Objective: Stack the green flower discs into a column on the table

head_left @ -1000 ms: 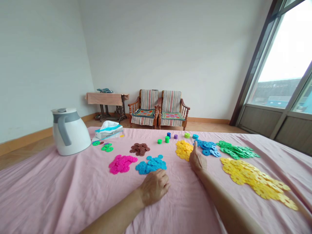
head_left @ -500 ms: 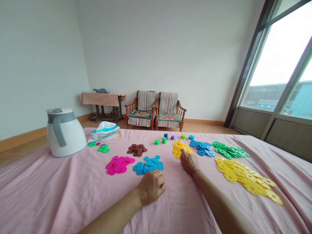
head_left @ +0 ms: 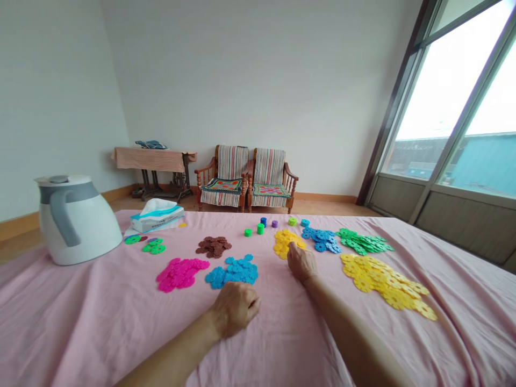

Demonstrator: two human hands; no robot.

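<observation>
**Bearings from the wearer, 12 o'clock straight ahead.**

**Item 1:** bare left hand (head_left: 235, 309), knuckles up, fingers curled into a narrow, loose fist, resting on a creased pale pink cloth bedsheet (head_left: 92, 317). No piece shows in its grip; whether it holds one, cannot tell. It sits just below a pile of cyan snowflake-shaped plastic discs (head_left: 231, 273).

**Item 2:** bare right hand (head_left: 302, 263), fingers in a narrow curl, its index finger (head_left: 292, 245) touching the near edge of a small pile of yellow snowflake-shaped plastic discs (head_left: 284, 243). No piece shows in this grip either; cannot tell.

**Item 3:** further disc piles on the sheet. A magenta disc pile (head_left: 181, 274) lies at 11 o'clock, a brown disc pile (head_left: 213, 246) at 12 o'clock, a blue disc pile (head_left: 321, 239) at 1 o'clock, a green disc pile (head_left: 363, 242) at 1 o'clock, and a large yellow disc pile (head_left: 382, 285) at 2 o'clock.

**Item 4:** 6 short stacks of discs (head_left: 274, 223) in a loose row at 12 o'clock, in green, dark blue, purple, lime and cyan.

**Item 5:** at 10 o'clock, a small scatter of green discs (head_left: 153, 246), a white plastic jug with grey handle (head_left: 76, 221), and a white-and-teal tissue box (head_left: 157, 216).

**Item 6:** beyond the sheet, 2 wooden armchairs with striped covers (head_left: 246, 177) at 12 o'clock, and a tall glazed window (head_left: 443, 107) at 2 o'clock.
</observation>
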